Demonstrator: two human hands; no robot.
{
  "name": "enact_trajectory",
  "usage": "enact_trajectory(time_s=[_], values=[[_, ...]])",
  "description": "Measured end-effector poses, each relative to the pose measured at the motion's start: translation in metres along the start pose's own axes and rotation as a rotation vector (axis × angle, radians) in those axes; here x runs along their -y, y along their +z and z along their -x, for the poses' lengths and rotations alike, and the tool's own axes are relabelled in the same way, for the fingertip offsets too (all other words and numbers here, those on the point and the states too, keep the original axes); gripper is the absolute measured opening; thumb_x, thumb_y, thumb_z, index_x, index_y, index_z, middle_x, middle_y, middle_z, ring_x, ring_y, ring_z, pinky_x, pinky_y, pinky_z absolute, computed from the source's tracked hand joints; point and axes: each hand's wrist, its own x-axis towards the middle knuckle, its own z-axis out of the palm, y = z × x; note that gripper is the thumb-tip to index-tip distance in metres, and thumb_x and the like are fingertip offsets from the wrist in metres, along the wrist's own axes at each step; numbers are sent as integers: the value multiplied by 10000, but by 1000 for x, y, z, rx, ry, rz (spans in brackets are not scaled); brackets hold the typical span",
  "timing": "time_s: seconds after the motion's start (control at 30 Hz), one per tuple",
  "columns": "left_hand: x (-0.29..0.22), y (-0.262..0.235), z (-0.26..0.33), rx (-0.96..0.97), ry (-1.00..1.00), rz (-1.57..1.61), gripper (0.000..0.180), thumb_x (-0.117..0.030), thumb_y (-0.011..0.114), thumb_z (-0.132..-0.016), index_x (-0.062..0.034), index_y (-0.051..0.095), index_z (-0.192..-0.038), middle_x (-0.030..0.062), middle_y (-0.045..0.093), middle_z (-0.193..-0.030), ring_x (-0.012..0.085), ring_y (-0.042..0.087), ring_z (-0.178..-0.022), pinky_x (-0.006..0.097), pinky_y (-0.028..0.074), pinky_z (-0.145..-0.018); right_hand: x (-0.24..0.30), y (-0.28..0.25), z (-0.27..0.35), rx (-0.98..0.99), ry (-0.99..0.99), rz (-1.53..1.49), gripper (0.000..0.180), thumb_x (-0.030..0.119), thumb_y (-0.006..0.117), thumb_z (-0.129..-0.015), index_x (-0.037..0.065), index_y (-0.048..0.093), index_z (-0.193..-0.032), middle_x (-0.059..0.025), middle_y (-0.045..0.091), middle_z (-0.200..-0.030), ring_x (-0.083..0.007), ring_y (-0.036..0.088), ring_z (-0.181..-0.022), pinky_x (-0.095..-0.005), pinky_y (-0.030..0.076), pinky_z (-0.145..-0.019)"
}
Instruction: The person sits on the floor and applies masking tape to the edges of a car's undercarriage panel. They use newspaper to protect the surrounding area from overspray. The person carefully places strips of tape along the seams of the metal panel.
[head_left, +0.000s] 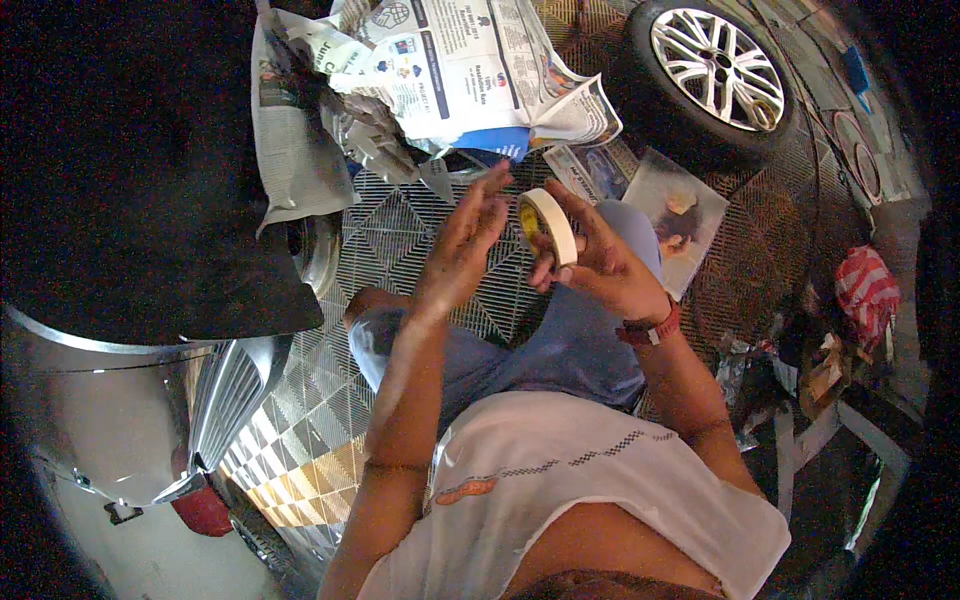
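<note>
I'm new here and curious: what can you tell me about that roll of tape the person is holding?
The roll of tape is a cream-coloured ring, like paper masking tape, with a yellowish inner core. It stands on edge, tilted, in front of the person's knees. The right hand grips it from below and behind, while the left hand has its fingertips at its upper edge.

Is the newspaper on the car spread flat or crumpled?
Crumpled. The newspaper is creased and bunched over the dark car body, edges curling up, above the hands holding a tape roll.
</note>
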Motion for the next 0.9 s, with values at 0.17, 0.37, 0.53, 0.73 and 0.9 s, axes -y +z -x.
enact_trajectory(time_s=[0.17,0.37,0.53,0.73,0.9], values=[[24,-10,9,40,0,177,565,-141,695,-946,-84,468,-1461,126,636,-1257,198,636,-1098,333,510,-964,-19,-7,-8,-88,-97,-123,716,139,681,-909,26,333,-1525,-107,653,-1233,-225,648,-1104,-365,508,-984],[-3,0,22,-144,173,-212,586,-65,761,-869,-81,538,-1410,106,690,-1184,191,679,-1033,345,546,-914,-30,-9,-15,-293,-15,-295,461,129,529,-1016,32,426,-1455,-127,619,-1299,-253,630,-1173,-400,549,-971],[8,1,29,-186,192,-24,545,8,779,-826,-84,603,-1334,115,649,-1265,185,667,-1075,317,555,-921,-30,0,-20,-338,-10,-351,402,140,478,-1047,71,436,-1441,-167,623,-1270,-301,651,-1140,-413,586,-920],[10,-3,28,-354,456,-186,229,12,774,-821,-51,698,-1027,97,677,-1078,196,688,-1009,305,599,-815,-43,0,-19,-297,124,-318,392,160,484,-1053,67,444,-1431,-183,549,-1369,-317,622,-1189,-416,572,-939],[8,-1,34,-474,393,-510,118,-31,729,-864,-42,659,-958,104,731,-940,230,733,-828,342,589,-733,-40,16,-16,-297,-251,850,482,205,539,-1037,67,397,-1476,-153,595,-1306,-327,617,-1177,-409,501,-1002]])
